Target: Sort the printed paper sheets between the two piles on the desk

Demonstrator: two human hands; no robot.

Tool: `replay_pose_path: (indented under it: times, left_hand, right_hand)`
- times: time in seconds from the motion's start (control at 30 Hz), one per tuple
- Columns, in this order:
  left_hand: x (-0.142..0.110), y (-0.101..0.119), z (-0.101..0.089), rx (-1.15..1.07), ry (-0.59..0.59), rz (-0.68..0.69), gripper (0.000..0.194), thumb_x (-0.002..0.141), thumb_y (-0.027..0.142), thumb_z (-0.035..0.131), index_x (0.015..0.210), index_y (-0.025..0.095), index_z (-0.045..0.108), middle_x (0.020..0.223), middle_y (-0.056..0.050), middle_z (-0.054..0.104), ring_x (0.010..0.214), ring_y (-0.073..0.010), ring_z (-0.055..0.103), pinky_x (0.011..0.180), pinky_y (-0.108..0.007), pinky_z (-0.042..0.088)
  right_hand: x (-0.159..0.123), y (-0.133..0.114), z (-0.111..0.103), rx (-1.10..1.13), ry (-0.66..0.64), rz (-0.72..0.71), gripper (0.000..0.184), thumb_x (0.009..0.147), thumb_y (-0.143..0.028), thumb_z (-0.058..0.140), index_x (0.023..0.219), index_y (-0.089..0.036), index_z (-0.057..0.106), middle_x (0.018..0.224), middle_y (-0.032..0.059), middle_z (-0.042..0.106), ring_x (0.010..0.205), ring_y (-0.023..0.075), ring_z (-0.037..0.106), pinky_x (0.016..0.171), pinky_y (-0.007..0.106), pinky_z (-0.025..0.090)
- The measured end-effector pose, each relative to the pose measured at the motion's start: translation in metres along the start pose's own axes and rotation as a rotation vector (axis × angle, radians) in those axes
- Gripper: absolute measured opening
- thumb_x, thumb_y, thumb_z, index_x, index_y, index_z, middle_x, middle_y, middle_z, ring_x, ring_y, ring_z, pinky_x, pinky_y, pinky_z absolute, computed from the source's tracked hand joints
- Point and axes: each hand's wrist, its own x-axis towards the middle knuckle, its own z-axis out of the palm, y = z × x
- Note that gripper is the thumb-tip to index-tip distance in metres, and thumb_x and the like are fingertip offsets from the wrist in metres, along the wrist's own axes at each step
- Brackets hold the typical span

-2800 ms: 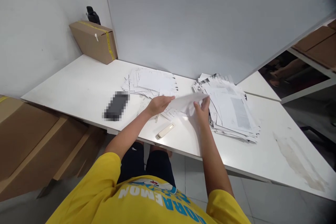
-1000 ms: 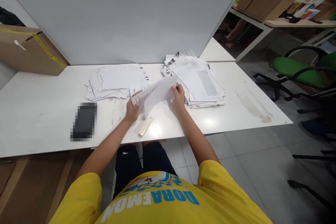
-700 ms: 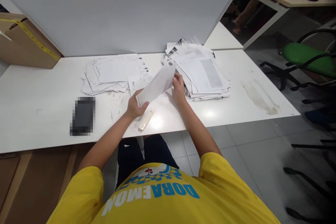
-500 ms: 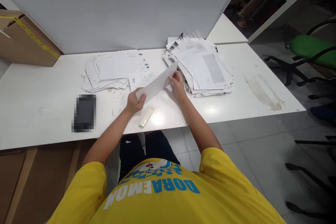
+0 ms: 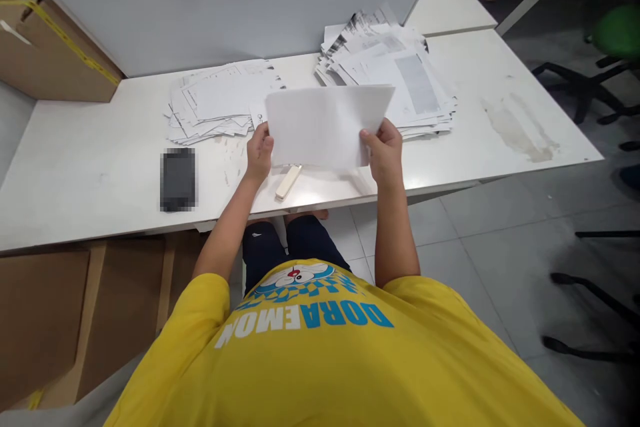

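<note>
A white sheet of paper (image 5: 325,127), possibly more than one, is held up above the table between my two hands. My left hand (image 5: 260,152) pinches its left edge, thumb in front. At the lower right corner my right hand (image 5: 385,152) grips it the same way. Just below the sheet, a cream stapler-like bar (image 5: 289,182) lies on the table near the front edge. Behind it on the right is a tall, untidy stack of printed papers (image 5: 415,80), partly covered by the sheet. A lower paper pile (image 5: 225,93) lies to the left.
The white table (image 5: 100,180) bears a blurred-out dark object (image 5: 179,180) at left. A grey partition (image 5: 250,0) rises behind. Cardboard boxes stand at the back left (image 5: 65,53) and under the table. A green chair (image 5: 620,33) is at far right.
The sheet was slanted and seen nearly edge-on; now it is spread open facing me. My right hand has moved right and my left hand has risen. The camera view has shifted.
</note>
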Motion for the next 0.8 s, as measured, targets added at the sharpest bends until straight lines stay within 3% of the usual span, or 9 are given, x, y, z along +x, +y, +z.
replay_pose_path:
  times: [0.07,0.13,0.2,0.27,0.37,0.47,0.8]
  left_hand:
    - [-0.007,0.008,-0.004,0.002,-0.192,0.047,0.074,0.091,0.084,0.036,0.126,0.026,0.065,0.105,-0.010,0.072,0.100,-0.0245,0.070,0.090,-0.040,0.056]
    - [-0.015,0.014,-0.008,0.047,-0.424,0.104,0.064,0.095,0.075,0.042,0.130,0.027,0.066,0.125,-0.012,0.070,0.119,-0.0267,0.065,0.104,-0.044,0.051]
    - [-0.022,0.016,-0.010,0.107,-0.611,0.162,0.053,0.096,0.069,0.049,0.120,0.027,0.072,0.134,-0.011,0.067,0.132,-0.0293,0.056,0.115,-0.048,0.043]
    - [-0.026,0.015,-0.010,0.149,-0.711,0.184,0.045,0.096,0.064,0.052,0.106,0.026,0.074,0.134,-0.011,0.066,0.135,-0.0305,0.052,0.117,-0.049,0.040]
    - [-0.026,0.016,-0.008,0.239,-0.741,0.125,0.036,0.099,0.053,0.051,0.097,0.023,0.071,0.133,-0.011,0.063,0.131,-0.0297,0.051,0.115,-0.048,0.041]
    - [-0.027,0.020,-0.007,0.323,-0.708,0.083,0.027,0.098,0.042,0.050,0.097,0.021,0.067,0.130,-0.011,0.062,0.125,-0.0288,0.052,0.111,-0.047,0.042]
    - [-0.029,0.015,-0.007,0.379,-0.572,0.067,0.019,0.096,0.031,0.051,0.093,0.021,0.066,0.130,-0.011,0.062,0.123,-0.0291,0.048,0.112,-0.048,0.039]
  right_hand:
    - [-0.029,-0.007,-0.016,0.023,0.119,0.019,0.041,0.075,-0.052,0.082,0.104,-0.026,0.071,0.109,0.0039,0.075,0.121,0.0282,0.065,0.098,0.042,0.057]
    - [-0.062,-0.012,-0.030,0.073,0.175,0.116,0.044,0.073,-0.051,0.082,0.107,-0.026,0.071,0.111,0.0053,0.075,0.121,0.0290,0.066,0.096,0.043,0.059]
    - [-0.094,-0.012,-0.041,0.108,0.163,0.270,0.047,0.067,-0.048,0.086,0.106,-0.025,0.072,0.106,0.0060,0.077,0.116,0.0298,0.069,0.093,0.044,0.061]
    - [-0.122,-0.009,-0.050,0.099,0.099,0.429,0.049,0.062,-0.046,0.090,0.103,-0.024,0.073,0.099,0.0064,0.078,0.105,0.0303,0.073,0.086,0.043,0.062]
    - [-0.146,-0.004,-0.058,0.039,0.020,0.586,0.049,0.059,-0.046,0.091,0.098,-0.022,0.075,0.089,0.0060,0.079,0.084,0.0275,0.074,0.069,0.039,0.061]
    - [-0.151,-0.001,-0.060,-0.011,0.005,0.621,0.047,0.059,-0.044,0.090,0.097,-0.020,0.076,0.084,0.0042,0.078,0.071,0.0224,0.070,0.061,0.034,0.055]
    - [-0.138,-0.010,-0.059,-0.167,-0.046,0.529,0.038,0.063,-0.040,0.084,0.095,-0.021,0.077,0.086,0.0026,0.077,0.072,0.0195,0.064,0.063,0.032,0.050]
